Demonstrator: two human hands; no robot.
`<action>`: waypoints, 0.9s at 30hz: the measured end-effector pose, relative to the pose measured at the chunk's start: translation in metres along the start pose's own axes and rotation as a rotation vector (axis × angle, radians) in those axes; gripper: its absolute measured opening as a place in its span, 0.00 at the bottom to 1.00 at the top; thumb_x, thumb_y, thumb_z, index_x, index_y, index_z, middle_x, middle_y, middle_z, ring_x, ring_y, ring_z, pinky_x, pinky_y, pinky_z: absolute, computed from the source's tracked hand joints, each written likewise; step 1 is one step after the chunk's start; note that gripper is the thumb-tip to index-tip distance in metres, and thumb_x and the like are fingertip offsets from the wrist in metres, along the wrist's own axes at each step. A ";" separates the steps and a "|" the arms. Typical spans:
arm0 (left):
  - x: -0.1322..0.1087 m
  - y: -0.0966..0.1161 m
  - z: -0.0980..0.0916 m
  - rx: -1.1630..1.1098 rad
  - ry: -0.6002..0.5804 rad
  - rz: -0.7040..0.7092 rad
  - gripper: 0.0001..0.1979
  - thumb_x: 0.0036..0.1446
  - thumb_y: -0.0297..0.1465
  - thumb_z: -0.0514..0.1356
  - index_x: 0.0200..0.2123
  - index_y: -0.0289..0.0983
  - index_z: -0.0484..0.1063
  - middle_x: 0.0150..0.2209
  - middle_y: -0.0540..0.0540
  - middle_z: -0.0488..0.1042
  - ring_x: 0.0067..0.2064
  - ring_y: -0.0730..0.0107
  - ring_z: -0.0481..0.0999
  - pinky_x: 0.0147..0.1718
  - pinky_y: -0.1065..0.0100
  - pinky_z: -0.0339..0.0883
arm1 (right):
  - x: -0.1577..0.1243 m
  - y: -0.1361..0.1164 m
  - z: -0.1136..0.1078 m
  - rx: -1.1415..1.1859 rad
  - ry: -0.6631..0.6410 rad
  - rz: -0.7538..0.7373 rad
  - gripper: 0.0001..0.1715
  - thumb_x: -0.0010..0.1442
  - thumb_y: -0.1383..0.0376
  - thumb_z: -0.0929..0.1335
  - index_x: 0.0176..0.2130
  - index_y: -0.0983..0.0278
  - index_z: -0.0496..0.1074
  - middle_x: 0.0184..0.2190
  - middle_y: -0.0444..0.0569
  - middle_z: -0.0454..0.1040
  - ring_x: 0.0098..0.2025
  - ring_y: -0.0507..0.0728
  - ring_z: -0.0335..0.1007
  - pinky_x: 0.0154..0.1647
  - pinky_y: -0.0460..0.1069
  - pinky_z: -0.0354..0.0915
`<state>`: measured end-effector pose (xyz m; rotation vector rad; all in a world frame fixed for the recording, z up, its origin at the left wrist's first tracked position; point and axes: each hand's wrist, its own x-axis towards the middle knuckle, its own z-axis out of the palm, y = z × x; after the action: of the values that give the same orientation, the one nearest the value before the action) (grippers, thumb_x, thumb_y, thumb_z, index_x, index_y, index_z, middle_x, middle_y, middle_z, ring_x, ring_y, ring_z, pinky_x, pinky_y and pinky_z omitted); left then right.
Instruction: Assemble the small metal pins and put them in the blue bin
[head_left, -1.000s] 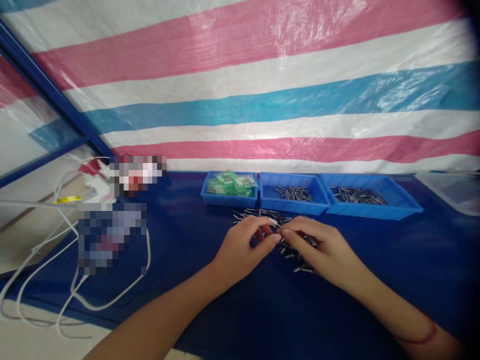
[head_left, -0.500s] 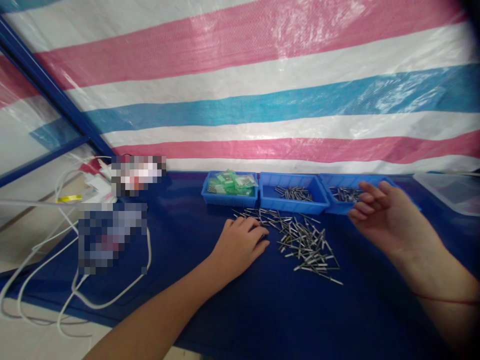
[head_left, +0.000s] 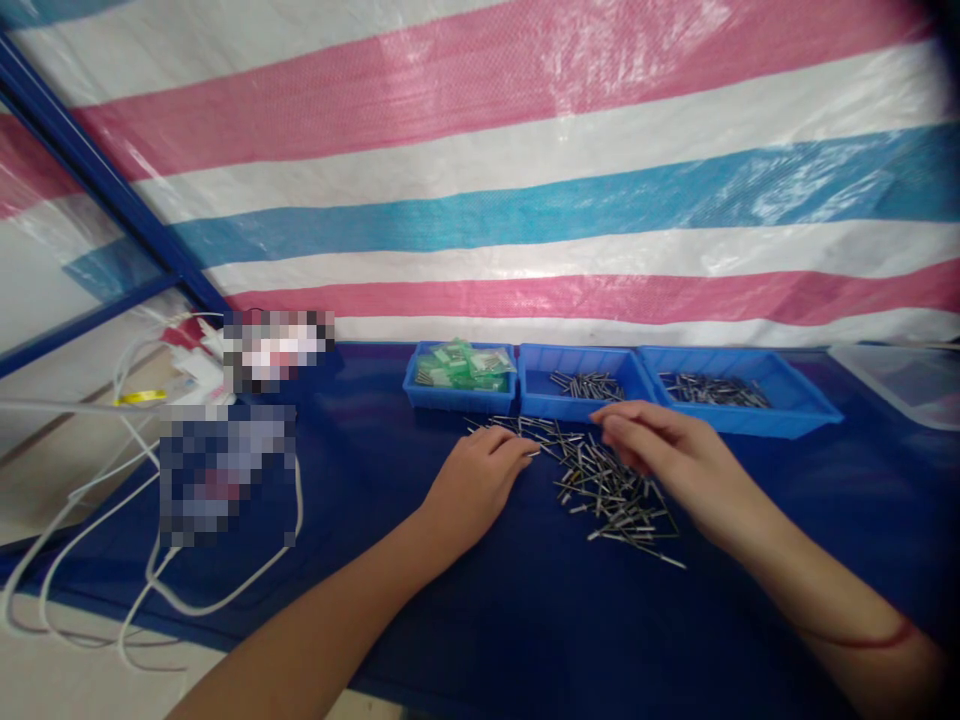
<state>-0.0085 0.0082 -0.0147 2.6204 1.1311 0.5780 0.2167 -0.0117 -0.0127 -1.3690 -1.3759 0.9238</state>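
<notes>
A loose pile of small metal pins [head_left: 607, 485] lies on the blue cloth-covered table [head_left: 465, 620]. My left hand [head_left: 480, 480] rests palm down at the pile's left edge, its fingertips touching the nearest pins. My right hand [head_left: 667, 455] hovers over the pile's right side with its fingers stretched out to the left and nothing visible in them. Behind the pile stand three blue bins: the left bin [head_left: 420, 395] holds green packets, while the middle bin [head_left: 536, 400] and the right bin [head_left: 795, 415] hold metal pins.
A striped pink, white and blue tarp [head_left: 525, 200] hangs right behind the bins. White cables [head_left: 157, 590] and blurred-out objects lie at the table's left end. A clear plastic container [head_left: 900, 385] sits at the far right.
My right hand left the pile, reached to the right bin with its fingers apart, and has come back over the pile. My left hand stayed at the pile's left edge.
</notes>
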 end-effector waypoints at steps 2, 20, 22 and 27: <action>0.000 0.002 -0.001 -0.053 0.058 0.039 0.12 0.65 0.29 0.52 0.48 0.37 0.71 0.44 0.45 0.74 0.46 0.66 0.72 0.47 0.64 0.65 | -0.008 -0.005 0.013 -0.197 -0.102 -0.123 0.17 0.58 0.55 0.68 0.43 0.62 0.74 0.32 0.48 0.75 0.29 0.54 0.69 0.28 0.48 0.65; 0.001 0.012 -0.004 -0.584 0.174 -0.248 0.10 0.58 0.37 0.59 0.35 0.35 0.74 0.31 0.48 0.76 0.30 0.73 0.72 0.31 0.72 0.65 | -0.019 -0.016 0.033 0.101 -0.238 0.102 0.19 0.58 0.52 0.66 0.36 0.65 0.72 0.25 0.45 0.70 0.22 0.49 0.61 0.21 0.45 0.58; 0.001 0.013 -0.003 -0.683 0.185 -0.280 0.10 0.58 0.37 0.59 0.34 0.35 0.73 0.30 0.49 0.75 0.31 0.72 0.72 0.31 0.72 0.65 | -0.021 -0.017 0.034 0.143 -0.276 0.127 0.19 0.58 0.51 0.66 0.36 0.65 0.71 0.26 0.46 0.70 0.23 0.48 0.61 0.20 0.44 0.57; 0.001 0.016 -0.002 -0.830 0.188 -0.296 0.10 0.58 0.36 0.59 0.34 0.35 0.73 0.32 0.48 0.75 0.34 0.71 0.73 0.34 0.72 0.66 | -0.025 -0.020 0.037 0.112 -0.356 0.102 0.18 0.59 0.51 0.65 0.36 0.64 0.71 0.25 0.44 0.66 0.22 0.48 0.57 0.18 0.43 0.54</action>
<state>0.0015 -0.0024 -0.0067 1.6919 1.0029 0.9801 0.1737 -0.0344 -0.0064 -1.2383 -1.5001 1.3418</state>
